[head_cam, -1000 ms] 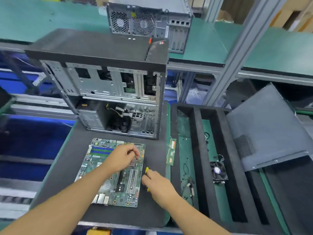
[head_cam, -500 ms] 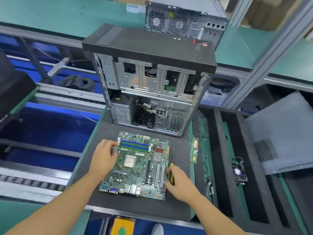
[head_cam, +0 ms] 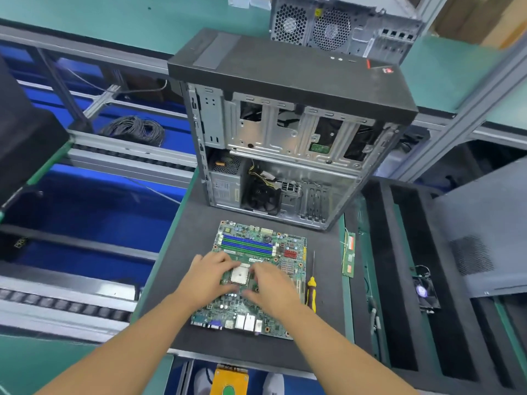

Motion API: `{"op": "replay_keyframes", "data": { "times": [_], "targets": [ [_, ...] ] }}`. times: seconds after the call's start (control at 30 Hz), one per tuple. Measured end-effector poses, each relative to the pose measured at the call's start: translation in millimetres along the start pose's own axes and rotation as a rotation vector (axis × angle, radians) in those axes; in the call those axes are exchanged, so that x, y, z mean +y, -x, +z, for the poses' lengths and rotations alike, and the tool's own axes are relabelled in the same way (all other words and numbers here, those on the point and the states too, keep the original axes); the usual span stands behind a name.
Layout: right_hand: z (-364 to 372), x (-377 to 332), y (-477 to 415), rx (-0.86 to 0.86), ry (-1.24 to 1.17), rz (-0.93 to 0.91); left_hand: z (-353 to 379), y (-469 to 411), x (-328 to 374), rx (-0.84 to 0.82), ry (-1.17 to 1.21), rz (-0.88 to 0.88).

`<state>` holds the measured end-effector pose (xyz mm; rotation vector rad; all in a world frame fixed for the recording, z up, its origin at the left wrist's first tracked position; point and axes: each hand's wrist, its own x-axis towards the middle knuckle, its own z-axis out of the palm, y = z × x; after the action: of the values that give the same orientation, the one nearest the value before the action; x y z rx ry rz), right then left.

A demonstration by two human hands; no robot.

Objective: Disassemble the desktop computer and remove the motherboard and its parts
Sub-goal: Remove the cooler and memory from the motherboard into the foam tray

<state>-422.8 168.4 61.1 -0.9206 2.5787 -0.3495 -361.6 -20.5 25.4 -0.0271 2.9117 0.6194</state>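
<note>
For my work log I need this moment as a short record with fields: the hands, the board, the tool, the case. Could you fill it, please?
motherboard: flat on the dark mat, out of the case
left hand: rests on the board, left of the silver processor
right hand: at the processor's right edge; grip unclear, blurred
screwdriver: lies on the mat, right of the board, unheld
case: upright behind the board, side open

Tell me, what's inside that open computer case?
Low in the computer case: a grey power supply, a black fan, loose wires and empty card slots. The upper bays are dark, so anything deeper there is hidden.
</note>
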Motion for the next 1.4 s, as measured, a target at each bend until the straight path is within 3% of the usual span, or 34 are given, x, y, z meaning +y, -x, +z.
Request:
{"op": "replay_keyframes", "data": {
  "times": [0.3,0.5,0.63,0.97,1.23,1.4],
  "targets": [
    [10.3,6.0,-14.4,-0.05,0.141,-0.093,10.7,0.9,3.5,0.096,0.108,-0.071],
    [15.1,4.1,-6.9,0.064,0.397,-0.333,6.5,-0.6,6.8,0.078,0.1,-0.087],
    [19.7,3.0,-5.0,0.097,0.475,-0.345,5.2,-0.6,10.1,0.066,0.093,-0.112],
    [27.4,2.8,-3.6,0.149,0.357,-0.236,-0.5,-3.9,10.9,0.038,0.04,-0.111],
    [-19.6,5.7,-34.1,0.094,-0.279,0.175,-3.1,-12.1,14.7,-0.008,-0.129,0.042],
    [-23.3,2.4,-43.9,0.015,-0.328,0.26,-6.3,-19.6,15.5,-0.071,-0.09,0.101]
  ]
}}
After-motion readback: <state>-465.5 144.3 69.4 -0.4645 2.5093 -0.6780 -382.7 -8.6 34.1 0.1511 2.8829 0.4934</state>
